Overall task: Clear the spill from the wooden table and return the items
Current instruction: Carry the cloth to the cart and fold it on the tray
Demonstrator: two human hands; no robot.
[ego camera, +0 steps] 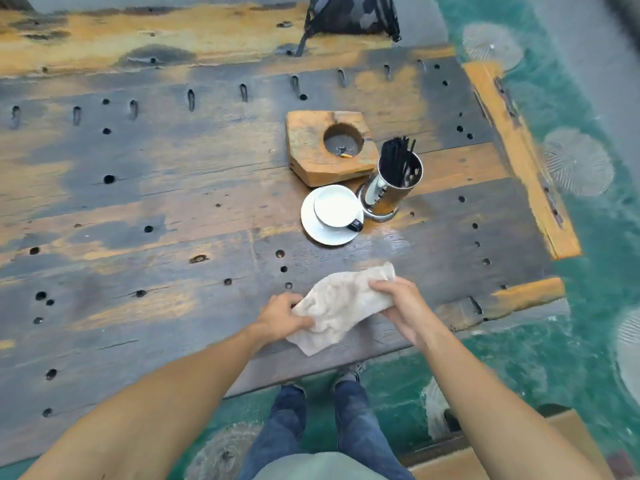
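Note:
A crumpled beige cloth [341, 306] lies at the near edge of the worn wooden table [173, 202]. My left hand [282, 315] grips its left side and my right hand [398, 306] grips its right end. Just beyond the cloth, a wet sheen [398, 242] shows on the wood. Further back stand a white cup [337, 206] on a white saucer [313, 226], a metal holder [391, 187] full of black straws, and a wooden block ashtray [311, 147] with a round hollow.
A dark camouflage bag [349, 13] sits on the bench at the table's far side. The floor around is green [554, 341], with pale round patterns. The table's right edge has an orange board [519, 157]. My legs stand at the near edge.

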